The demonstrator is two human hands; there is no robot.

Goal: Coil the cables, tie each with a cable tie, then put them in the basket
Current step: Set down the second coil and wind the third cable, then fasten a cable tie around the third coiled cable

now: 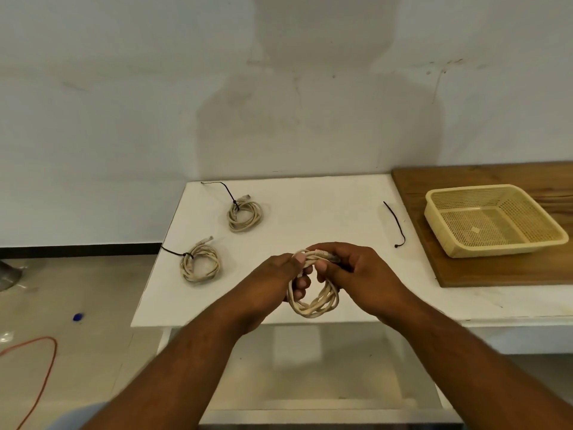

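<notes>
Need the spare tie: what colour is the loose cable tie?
Black; the loose cable tie shows best in head view.

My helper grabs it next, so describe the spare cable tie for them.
On the white table, look right, beside the wooden board holding the yellow basket. The spare cable tie lies there alone, a black strip; the other two ties already bind coiled cables at the left.

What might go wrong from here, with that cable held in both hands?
1. The held coil shows no tie yet. The loose cable tie lies off to the right, so one hand must let go to fetch it, and the loops may spring apart.
2. The nearer tied coil sits close to the left edge of the table; an elbow might knock it off.
</notes>
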